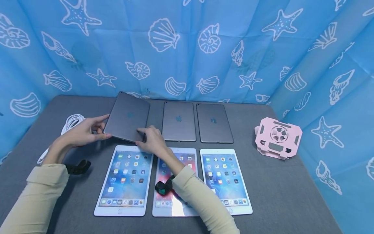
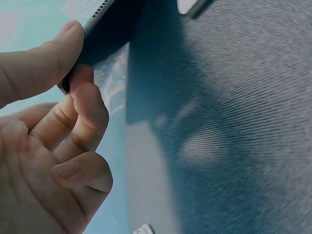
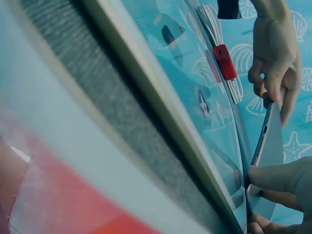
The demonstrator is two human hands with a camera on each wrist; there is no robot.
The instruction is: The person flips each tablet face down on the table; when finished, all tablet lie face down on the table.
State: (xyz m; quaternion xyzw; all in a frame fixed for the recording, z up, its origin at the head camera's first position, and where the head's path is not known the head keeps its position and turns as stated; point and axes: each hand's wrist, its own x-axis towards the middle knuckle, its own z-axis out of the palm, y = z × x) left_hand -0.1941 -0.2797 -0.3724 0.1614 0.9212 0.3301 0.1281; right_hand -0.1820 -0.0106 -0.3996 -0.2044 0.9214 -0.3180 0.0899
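A dark grey tablet [image 1: 127, 112], back side up, is tilted with its left side raised off the cloth-covered table. My left hand [image 1: 82, 132] pinches its lower left corner between thumb and fingers; the left wrist view shows the thumb [image 2: 46, 61] on one face. At the lower right corner, my right hand [image 1: 152, 140] holds the same tablet, its thumb against the bottom edge in the right wrist view. Two more grey tablets, the middle one [image 1: 179, 122] and the right one [image 1: 214, 123], lie back up alongside. The held tablet's screen is mostly hidden.
Three white tablets with lit screens lie in front: left [image 1: 124, 182], middle [image 1: 175, 159] under my right forearm, and right [image 1: 225, 182]. A coiled white cable [image 1: 73, 122] sits at the left. A pink case [image 1: 279, 138] is at the right. A blue curtain [image 1: 187, 48] hangs behind.
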